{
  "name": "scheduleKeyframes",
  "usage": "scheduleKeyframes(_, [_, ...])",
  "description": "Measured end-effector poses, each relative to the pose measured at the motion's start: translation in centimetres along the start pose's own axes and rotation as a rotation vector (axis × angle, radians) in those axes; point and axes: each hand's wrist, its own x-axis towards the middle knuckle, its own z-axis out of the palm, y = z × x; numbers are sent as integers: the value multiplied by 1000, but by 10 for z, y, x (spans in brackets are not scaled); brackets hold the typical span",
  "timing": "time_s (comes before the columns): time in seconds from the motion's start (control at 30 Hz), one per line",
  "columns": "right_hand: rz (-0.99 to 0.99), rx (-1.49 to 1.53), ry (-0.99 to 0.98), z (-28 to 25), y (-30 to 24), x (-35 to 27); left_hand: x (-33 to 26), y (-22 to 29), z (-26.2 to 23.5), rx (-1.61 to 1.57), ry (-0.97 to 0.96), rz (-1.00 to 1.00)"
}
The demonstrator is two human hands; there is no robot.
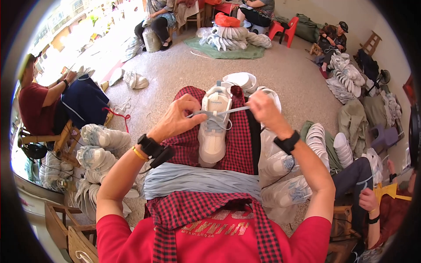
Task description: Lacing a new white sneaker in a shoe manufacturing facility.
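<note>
I take the white sneaker (213, 127) as my landmark: it lies sole-down along the lap on a red-and-black checked cloth (239, 144), toe pointing away from the body. The step in hand looks to me like lacing it. The pale blue-grey lace (228, 111) stretches taut across the upper eyelets. The left hand (177, 118), just left of the sneaker, has its fingers curled and pressed together, pinching the lace's near end at the eyelet row. The right hand (263, 107), just right of the sneaker and a little beyond its tongue, pinches the other end between thumb and forefinger, the remaining fingers folded in.

By my judgement the next move calls for keeping the lace flat and untwisted while its tip is fed through the following eyelet, with even tension on both sides.

Nearer the body than the sneaker, a thick bundle of blue-grey laces (201, 179) lies across the lap. Left of the sneaker, on the floor, sit piles of white sneakers (98, 149); right of it, more sneakers (289, 175) are stacked beside the knee. Beyond it, far across the floor, a heap of pale shoes rests on a green mat (219, 50), with an orange-red bag (227, 19) behind that heap. I see no labels or signs that I can make out.
</note>
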Motion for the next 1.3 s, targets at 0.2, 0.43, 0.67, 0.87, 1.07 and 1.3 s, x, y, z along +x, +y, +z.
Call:
scheduleKeyframes(0.2, [235, -420, 147, -103, 77, -59, 15, 5, 26, 266, 41, 169])
scheduleKeyframes(0.43, [144, -362, 23, -51, 37, -45, 3, -5, 18, 322, 125, 172])
scheduleKeyframes(0.67, [-83, 41, -240, 11, -63, -2, -4, -4, 20, 382, 160, 168])
scheduleKeyframes(0.87, [250, 424, -470, -5, -71, 14, -10, -16, 18, 361, 187, 202])
scheduleKeyframes(1.07, [177, 363, -353, -1, -70, 22, -11, -6, 29, 319, 207, 199])
scheduleKeyframes(1.3, [-16, 111, -91, 16, -73, 23, -1, -3, 45, 312, 189, 188])
